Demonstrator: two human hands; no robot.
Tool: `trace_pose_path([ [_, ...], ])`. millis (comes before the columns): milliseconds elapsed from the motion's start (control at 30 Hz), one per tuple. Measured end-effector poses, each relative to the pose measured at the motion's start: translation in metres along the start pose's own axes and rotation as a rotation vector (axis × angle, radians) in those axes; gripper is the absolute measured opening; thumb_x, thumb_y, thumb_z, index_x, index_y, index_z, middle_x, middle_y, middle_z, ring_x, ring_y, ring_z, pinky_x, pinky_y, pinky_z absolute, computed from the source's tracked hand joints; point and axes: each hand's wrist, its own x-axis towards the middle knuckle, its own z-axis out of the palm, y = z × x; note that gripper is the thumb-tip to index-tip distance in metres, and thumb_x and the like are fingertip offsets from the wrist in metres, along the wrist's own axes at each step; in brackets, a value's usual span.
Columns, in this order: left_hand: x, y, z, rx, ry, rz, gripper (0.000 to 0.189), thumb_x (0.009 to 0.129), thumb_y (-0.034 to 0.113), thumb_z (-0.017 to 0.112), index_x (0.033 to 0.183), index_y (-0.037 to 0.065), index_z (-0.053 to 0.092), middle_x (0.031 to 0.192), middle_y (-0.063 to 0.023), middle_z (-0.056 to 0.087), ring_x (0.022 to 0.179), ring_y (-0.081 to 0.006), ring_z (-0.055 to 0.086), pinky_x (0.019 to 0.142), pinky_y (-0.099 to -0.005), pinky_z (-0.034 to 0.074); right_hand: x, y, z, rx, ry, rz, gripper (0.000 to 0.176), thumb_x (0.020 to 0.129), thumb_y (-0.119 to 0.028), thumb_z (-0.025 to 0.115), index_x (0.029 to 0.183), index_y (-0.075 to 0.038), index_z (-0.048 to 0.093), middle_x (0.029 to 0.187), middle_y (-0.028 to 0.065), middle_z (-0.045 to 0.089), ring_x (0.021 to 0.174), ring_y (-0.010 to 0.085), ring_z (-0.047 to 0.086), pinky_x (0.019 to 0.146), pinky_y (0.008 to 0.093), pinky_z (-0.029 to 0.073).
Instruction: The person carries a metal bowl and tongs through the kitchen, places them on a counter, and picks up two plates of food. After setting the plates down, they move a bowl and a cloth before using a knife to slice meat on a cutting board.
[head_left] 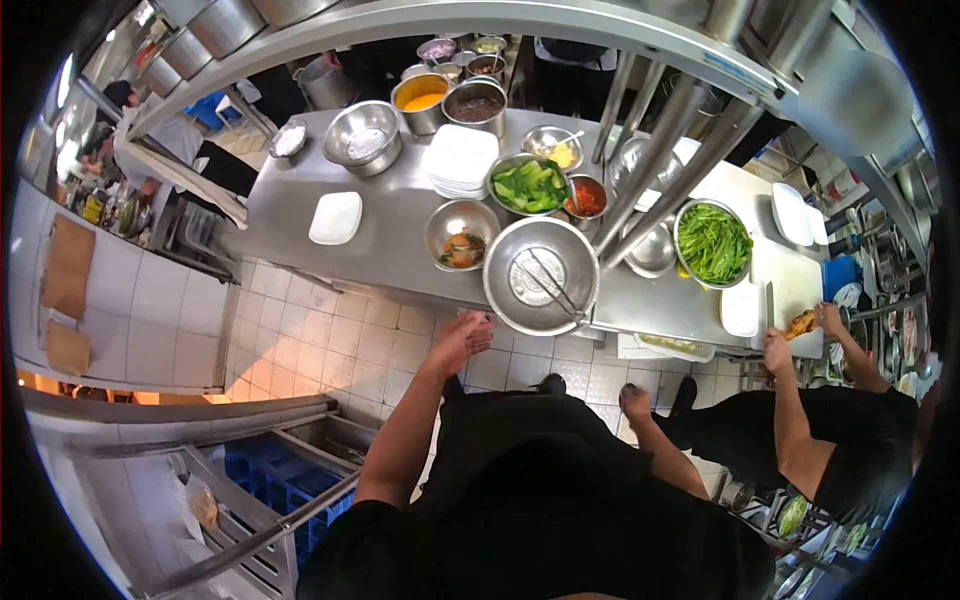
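Observation:
My left hand [461, 343] is held just off the front edge of the steel counter [390, 268], its fingers extended and nothing in it. Nearest to it are a metal bowl with orange and green food [463, 236] and a large steel colander [541, 276] with tongs [548, 280] inside. My right hand [635, 402] hangs low above the floor, small in the view, and its fingers are hard to make out. A bowl of leafy greens [528, 185], a bowl of chopped red food [586, 197] and stacked white plates [462, 160] stand behind the colander.
At the right, a co-worker's hands [778, 352] hold a knife and browned food at a white cutting board [790, 280]. Slanted steel posts [655, 165] rise from the counter. A bowl of green vegetables [713, 243] stands beyond them. Another person [165, 140] is at the far left.

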Motion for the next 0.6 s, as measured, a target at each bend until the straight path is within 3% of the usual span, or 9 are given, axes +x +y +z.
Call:
trace_pose_path([
  [33, -0.003, 0.005, -0.011, 0.075, 0.012, -0.021, 0.044, 0.09, 0.036, 0.057, 0.125, 0.01, 0.048, 0.116, -0.0108, 0.058, 0.099, -0.0205, 0.058, 0.087, -0.0368, 0.047, -0.027, 0.035, 0.009, 0.002, 0.009, 0.001, 0.025, 0.082, -0.022, 0.059, 0.072, 0.001, 0.057, 0.076, 0.0215, 0.062, 0.071, 0.0376, 0.059, 0.063, 0.0418, 0.045],
  [100, -0.002, -0.001, -0.071, 0.241, -0.026, -0.007, 0.046, 0.09, 0.036, 0.058, 0.126, 0.01, 0.047, 0.116, -0.0099, 0.058, 0.1, -0.0203, 0.058, 0.087, -0.0365, 0.047, -0.08, 0.058, 0.028, 0.244, 0.12, 1.114, 0.022, 0.084, -0.02, 0.051, 0.091, -0.004, 0.064, 0.075, 0.0145, 0.062, 0.076, 0.0271, 0.062, 0.062, 0.0398, 0.048],
  [167, 0.001, -0.005, -0.123, 0.464, -0.041, -0.078, 0.048, 0.089, 0.038, 0.059, 0.127, 0.01, 0.046, 0.117, -0.0088, 0.058, 0.1, -0.0208, 0.057, 0.087, -0.0368, 0.046, -0.13, 0.052, 0.04, 0.503, 0.188, 1.195, 0.021, 0.084, -0.02, 0.05, 0.093, -0.005, 0.062, 0.073, 0.0121, 0.06, 0.07, 0.0248, 0.06, 0.056, 0.0386, 0.048],
  [233, -0.007, -0.02, -0.213, 0.13, 0.031, -0.161, 0.044, 0.088, 0.028, 0.06, 0.128, 0.015, 0.047, 0.123, -0.0068, 0.055, 0.102, -0.0228, 0.059, 0.083, -0.0369, 0.048, -0.173, 0.03, 0.048, 0.895, 0.135, 1.059, 0.022, 0.085, -0.025, 0.054, 0.088, -0.004, 0.057, 0.066, 0.0076, 0.056, 0.054, 0.021, 0.055, 0.043, 0.0333, 0.045],
  [300, -0.042, -0.05, -0.3, 1.798, 0.189, 0.054, 0.046, 0.09, 0.033, 0.052, 0.129, 0.011, 0.046, 0.126, -0.0135, 0.055, 0.115, -0.027, 0.053, 0.092, -0.0372, 0.044, -0.179, -0.03, 0.056, 0.665, -0.109, 0.983, 0.036, 0.084, -0.038, 0.059, 0.087, -0.002, 0.059, 0.063, 0.0088, 0.056, 0.048, 0.0227, 0.053, 0.041, 0.0337, 0.045],
  [333, -0.06, -0.062, -0.339, 2.064, 0.136, -0.015, 0.044, 0.089, 0.032, 0.053, 0.127, 0.011, 0.047, 0.124, -0.0131, 0.056, 0.113, -0.0273, 0.053, 0.091, -0.0377, 0.045, -0.168, -0.012, 0.084, 0.434, -0.24, 0.995, 0.039, 0.085, -0.04, 0.057, 0.081, -0.001, 0.061, 0.066, 0.0109, 0.059, 0.046, 0.0226, 0.053, 0.043, 0.0374, 0.046],
  [433, -0.098, -0.071, -0.414, 2.089, -0.046, -0.515, 0.039, 0.085, 0.03, 0.056, 0.119, 0.011, 0.052, 0.119, -0.0121, 0.058, 0.107, -0.0279, 0.056, 0.086, -0.0393, 0.047, -0.156, -0.097, 0.062, 0.283, 0.01, 0.804, 0.025, 0.086, -0.028, 0.059, 0.082, -0.003, 0.06, 0.068, 0.0103, 0.061, 0.049, 0.0204, 0.053, 0.041, 0.0364, 0.042],
  [533, -0.099, -0.062, -0.437, 2.149, -0.108, -0.678, 0.034, 0.082, 0.027, 0.058, 0.111, 0.011, 0.057, 0.113, -0.0111, 0.061, 0.101, -0.0286, 0.059, 0.082, -0.0409, 0.048, -0.14, -0.104, 0.065, 0.014, 0.455, 0.378, 0.024, 0.084, -0.024, 0.06, 0.089, -0.001, 0.063, 0.068, 0.0093, 0.062, 0.054, 0.02, 0.056, 0.051, 0.0357, 0.046],
  [600, -0.091, -0.064, -0.444, 2.198, -0.177, -0.71, 0.031, 0.079, 0.026, 0.06, 0.106, 0.01, 0.06, 0.109, -0.0104, 0.063, 0.097, -0.0291, 0.061, 0.079, -0.042, 0.05, -0.127, -0.129, 0.031, 0.194, 0.455, 0.401, 0.024, 0.085, -0.022, 0.059, 0.092, 0.0, 0.062, 0.076, 0.0111, 0.065, 0.067, 0.0212, 0.061, 0.063, 0.0342, 0.05],
])
